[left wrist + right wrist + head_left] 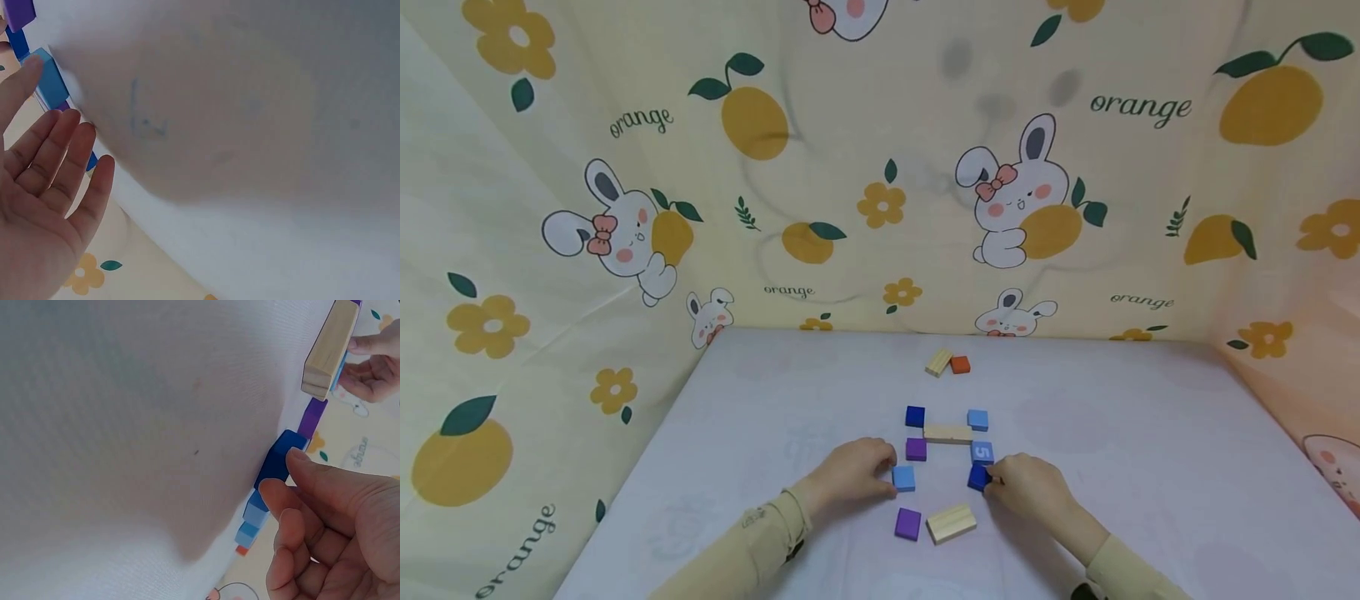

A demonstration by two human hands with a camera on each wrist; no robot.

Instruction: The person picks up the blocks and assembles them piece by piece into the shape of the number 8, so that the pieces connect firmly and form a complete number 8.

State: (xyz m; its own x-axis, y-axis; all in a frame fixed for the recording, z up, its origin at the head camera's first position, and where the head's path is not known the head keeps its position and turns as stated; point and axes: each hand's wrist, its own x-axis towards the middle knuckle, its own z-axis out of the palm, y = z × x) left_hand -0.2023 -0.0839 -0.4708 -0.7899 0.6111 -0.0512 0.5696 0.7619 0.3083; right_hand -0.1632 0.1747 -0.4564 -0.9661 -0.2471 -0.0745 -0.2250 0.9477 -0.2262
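Observation:
Thumb and fingertips of my left hand (pixel 850 477) hold a light blue block (pixel 904 479) at its near and far sides; the left wrist view has the thumb on this block (pixel 51 81). With thumb and index finger, my right hand (pixel 1033 490) pinches a dark blue block (pixel 977 477), its other fingers loosely curled. Directly beyond that block sits a light blue block marked 5 (pixel 982 452). A purple block (pixel 916 449) lies beyond the left hand's block. Nearer the body are another purple block (pixel 907 524) and a wooden plank (pixel 951 523).
Farther back, a second wooden plank (pixel 947 433) lies crosswise between a dark blue block (pixel 915 416) and a light blue block (pixel 977 420). At the far side rest a third plank (pixel 938 362) and an orange block (pixel 960 364). A printed cloth (pixel 880 125) hangs behind the white table (pixel 1097 433).

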